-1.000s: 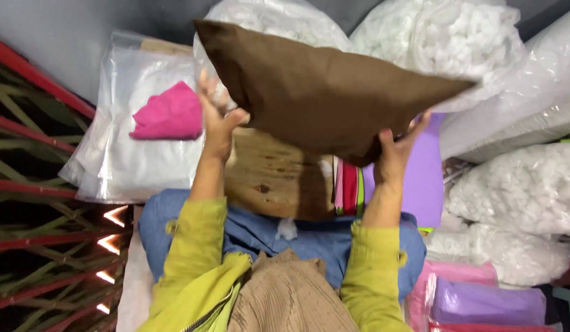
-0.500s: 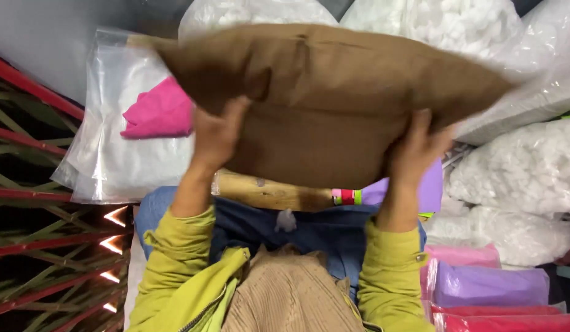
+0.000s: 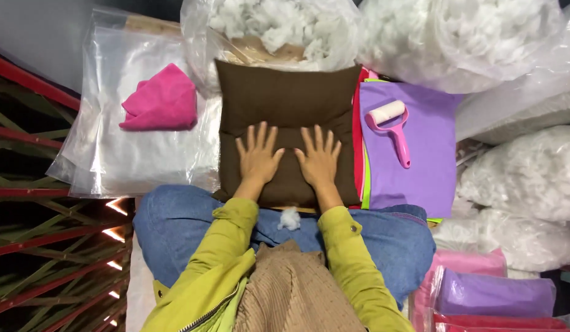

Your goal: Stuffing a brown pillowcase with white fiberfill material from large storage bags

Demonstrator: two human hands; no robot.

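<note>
Where clear bags (image 3: 143,141) crowd, hands on brown cushion (image 3: 288,104).

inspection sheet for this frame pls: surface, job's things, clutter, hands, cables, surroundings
Surface: wooden board, mostly covered; only a strip shows behind the cushion.
Job's things: brown cushion lies flat on the board.
Clutter: pink cloth on a stack of clear plastic bags; pink lint roller on purple fabric; white stuffing tuft on the lap.
Hands: left hand and right hand both open, palms pressed flat on the cushion, fingers spread.
Cables: nothing seen.
Surroundings: bags of white fibre filling behind and right; packed pink and purple covers lower right.
</note>
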